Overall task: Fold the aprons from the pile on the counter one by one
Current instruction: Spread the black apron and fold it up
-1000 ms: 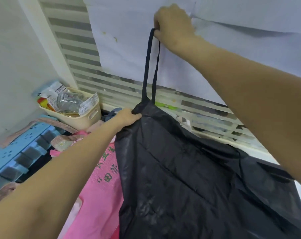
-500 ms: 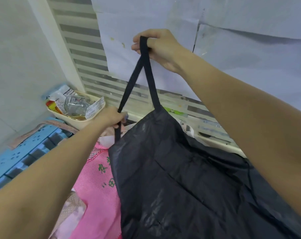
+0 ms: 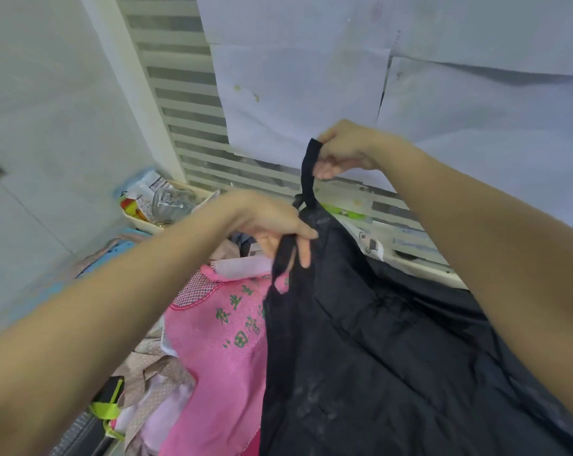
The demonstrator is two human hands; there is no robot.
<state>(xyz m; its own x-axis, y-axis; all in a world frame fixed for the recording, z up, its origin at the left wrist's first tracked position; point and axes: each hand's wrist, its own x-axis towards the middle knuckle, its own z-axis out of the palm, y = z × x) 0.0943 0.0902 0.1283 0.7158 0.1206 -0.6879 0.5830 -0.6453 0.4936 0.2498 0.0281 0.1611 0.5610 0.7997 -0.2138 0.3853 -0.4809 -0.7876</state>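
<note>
Black, thin, slightly shiny apron (image 3: 393, 340) hangs lifted over the counter, its body draping down to the right and covering most of what lies beneath. One right hand (image 3: 347, 149) pinches the top of the apron's dark neck strap (image 3: 308, 172), fingers curled round it, holding it up in front of the white paper sheets (image 3: 298, 93) taped over the slatted window grille (image 3: 183, 103). One left hand (image 3: 272, 225) grips the apron's upper left edge just below the strap, thumb on top and fingers curled beneath the fabric. Just left of the black apron, partly under it, lies one pink mesh apron with green printed characters (image 3: 219, 340), and beside that a beige dotted cloth (image 3: 153, 373) in the same pile. Behind the left forearm, one cream plastic basket (image 3: 140, 222) holds packets and a clear crumpled wrapper. A neon-yellow strap (image 3: 106, 409) shows at the lower left, and a pale blue slotted crate (image 3: 127, 250) is mostly hidden by the arm.
</note>
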